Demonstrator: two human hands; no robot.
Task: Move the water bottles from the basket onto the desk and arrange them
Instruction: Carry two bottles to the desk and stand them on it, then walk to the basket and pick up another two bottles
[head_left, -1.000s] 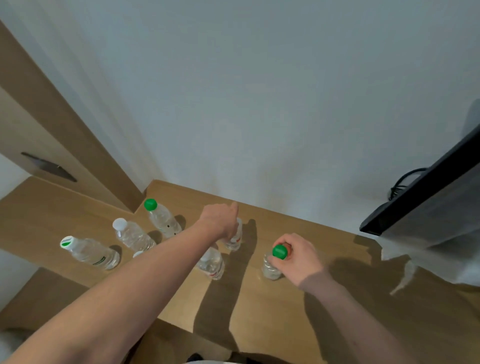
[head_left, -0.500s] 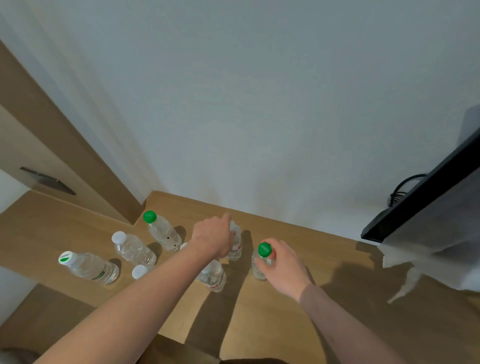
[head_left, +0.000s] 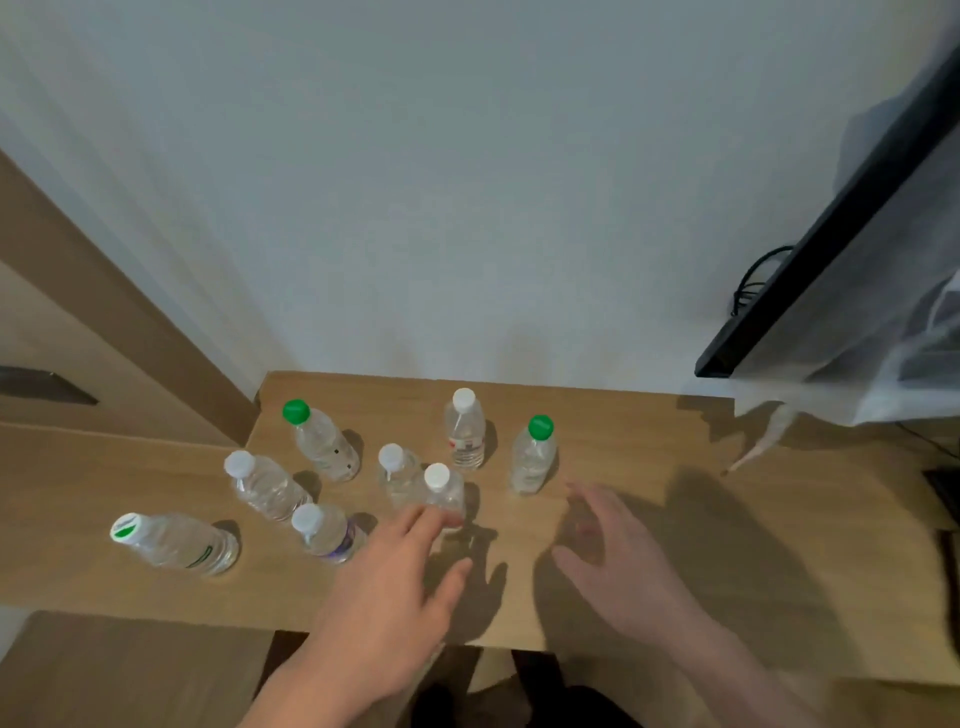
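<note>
Eight water bottles stand on the desk (head_left: 649, 561) as we count them, all upright and none in our hands. On the far side are a green-capped bottle (head_left: 533, 457) at the right, a white-capped bottle with a red label (head_left: 466, 439) just left of it, and another green-capped bottle (head_left: 322, 441) further left. Nearer to us sit two white-capped bottles close together, one (head_left: 399, 475) just behind the other (head_left: 444, 493). To the left come a white-capped bottle (head_left: 265, 486), a bottle with a purple label (head_left: 327, 532), and, well apart at the far left, a bottle with a green-and-white cap (head_left: 174, 540).

Our left hand (head_left: 395, 582) hovers with fingers loosely spread, its fingertips (head_left: 415, 519) near the base of the closest white-capped bottle; whether they touch it we cannot tell. Our right hand (head_left: 613, 556) is spread and blurred, holding nothing, near the right green-capped bottle.

We see no basket, so we cannot tell whether more bottles wait in it. We judge the moving largely done and the arranging unfinished, since the bottles form a loose scatter and not a neat row.
</note>
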